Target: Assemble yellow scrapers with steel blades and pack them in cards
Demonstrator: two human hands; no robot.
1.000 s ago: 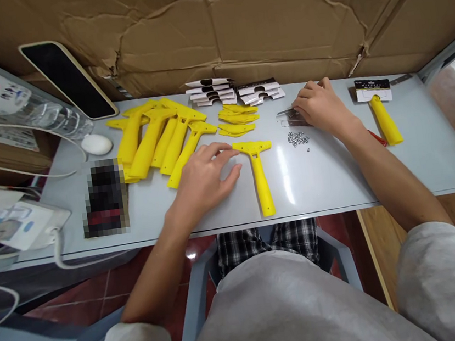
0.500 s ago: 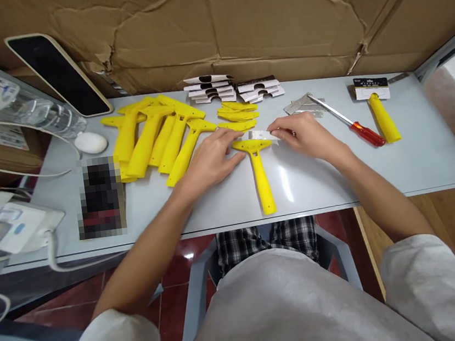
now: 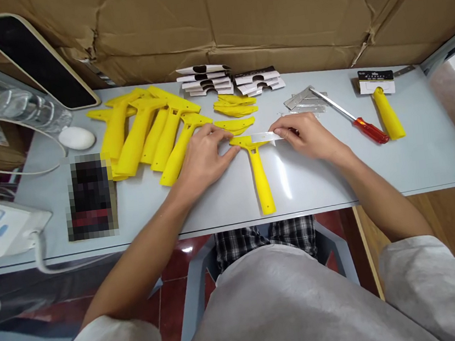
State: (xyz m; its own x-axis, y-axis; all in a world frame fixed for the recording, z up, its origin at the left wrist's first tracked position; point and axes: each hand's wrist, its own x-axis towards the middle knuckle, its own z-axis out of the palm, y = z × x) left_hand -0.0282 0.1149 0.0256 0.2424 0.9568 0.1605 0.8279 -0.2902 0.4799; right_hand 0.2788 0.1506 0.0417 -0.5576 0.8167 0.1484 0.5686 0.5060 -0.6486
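Note:
A yellow scraper handle (image 3: 261,180) lies on the table in front of me, its wide head pointing away. My left hand (image 3: 210,151) pinches the left end of that head between thumb and fingers. Between the fingertips of my right hand (image 3: 303,133) is the right end of a thin metal blade (image 3: 264,136). The blade lies along the top of the head, covering much of its right part. Just beyond are several loose yellow head covers (image 3: 235,105). Behind my right hand lie several more metal blades (image 3: 306,101).
Several yellow scraper handles (image 3: 135,132) are piled at left. Folded card sleeves (image 3: 206,82) stand at the back by the cardboard (image 3: 254,18). Rightward lie a red screwdriver (image 3: 372,129) and a carded scraper (image 3: 389,114). A phone (image 3: 34,61), white mouse (image 3: 77,138) and power strip (image 3: 22,223) are at left.
My right hand has laid the blade flatter and lined it up along the scraper head. My left hand stays at the head's left end. The view has shifted slightly.

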